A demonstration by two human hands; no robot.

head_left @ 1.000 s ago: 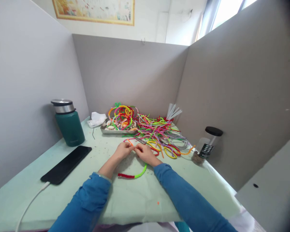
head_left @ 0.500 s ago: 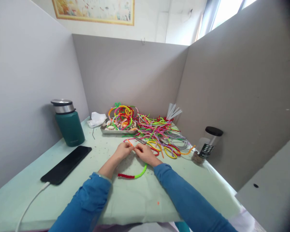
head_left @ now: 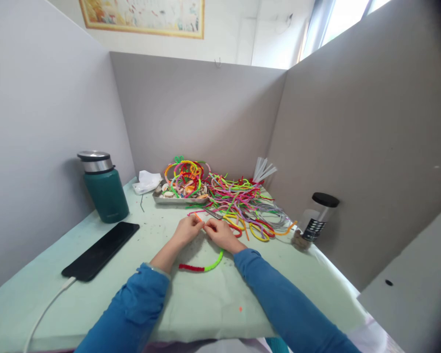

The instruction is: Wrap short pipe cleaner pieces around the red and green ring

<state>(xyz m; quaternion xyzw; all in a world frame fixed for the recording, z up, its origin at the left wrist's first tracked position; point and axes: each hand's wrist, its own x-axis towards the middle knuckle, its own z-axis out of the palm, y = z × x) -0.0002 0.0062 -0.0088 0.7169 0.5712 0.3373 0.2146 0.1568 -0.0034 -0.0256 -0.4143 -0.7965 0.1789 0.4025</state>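
Near table edge ran under both forearms; the green-clothed table (head_left: 202, 309) had its widest working strip from the hands to that edge. Grey partitions (head_left: 198, 117) bounded left, far and right. Cloth also showed between phone (head_left: 101, 251) and left forearm, and between right forearm and jar (head_left: 313, 226).

Left hand (head_left: 187, 230) and right hand (head_left: 220, 234) met mid-table, both closed in a pinch on an orange pipe cleaner (head_left: 198, 216), which pointed to the far left. A red-and-green pipe cleaner (head_left: 205, 269) curved on the cloth just nearer, its green end reaching the right wrist; couldn't tell if it joined the orange one.

Blocking the far side: scissors (head_left: 213, 214), shell tray (head_left: 180, 201) with coloured loops, pipe-cleaner pile (head_left: 238, 193) to its right. Flask (head_left: 106, 196) stood far left, beyond phone; charging cable (head_left: 47, 314) crossed the near-left corner.
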